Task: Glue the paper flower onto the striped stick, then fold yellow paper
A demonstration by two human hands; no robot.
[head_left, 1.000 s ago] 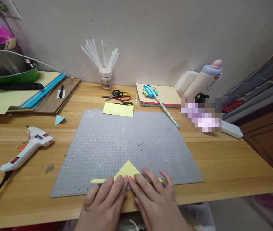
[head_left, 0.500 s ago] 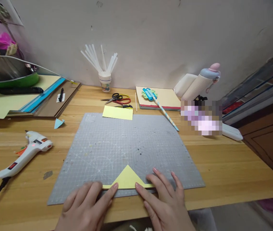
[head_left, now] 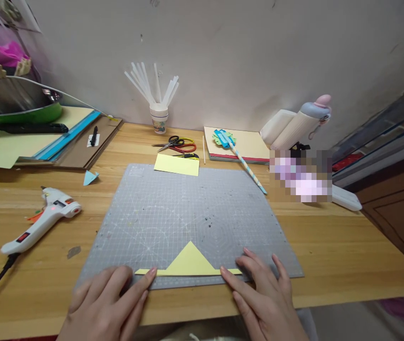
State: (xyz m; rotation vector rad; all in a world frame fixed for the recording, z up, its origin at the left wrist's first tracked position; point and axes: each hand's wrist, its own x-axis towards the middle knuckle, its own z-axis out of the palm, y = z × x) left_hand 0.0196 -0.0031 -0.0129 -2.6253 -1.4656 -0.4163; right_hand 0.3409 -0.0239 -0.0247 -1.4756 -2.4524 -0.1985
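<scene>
A folded piece of yellow paper [head_left: 190, 261] lies near the front edge of the grey cutting mat [head_left: 173, 213], a triangular peak in its middle and a narrow folded strip running to each side. With its index fingertip, my left hand [head_left: 107, 300] presses on the left strip; its other fingers are bent. My right hand [head_left: 264, 293] has its fingers spread, the index fingertip on the right strip. Neither hand grips the paper. At the mat's back edge lies a yellow paper rectangle [head_left: 176, 165].
Left of the mat lie a white glue gun [head_left: 43, 220] with a cord and a blue paper scrap [head_left: 90, 177]. Scissors [head_left: 173, 142], a cutter knife [head_left: 189, 156], a cup of glue sticks [head_left: 159, 120], a notepad [head_left: 252, 144] with a paper flower [head_left: 224, 138], and a bottle [head_left: 299, 125] stand or lie behind.
My hands have slid apart along the paper's folded edge, left hand to the left, right hand to the right. More of both strips shows. The view has shifted slightly.
</scene>
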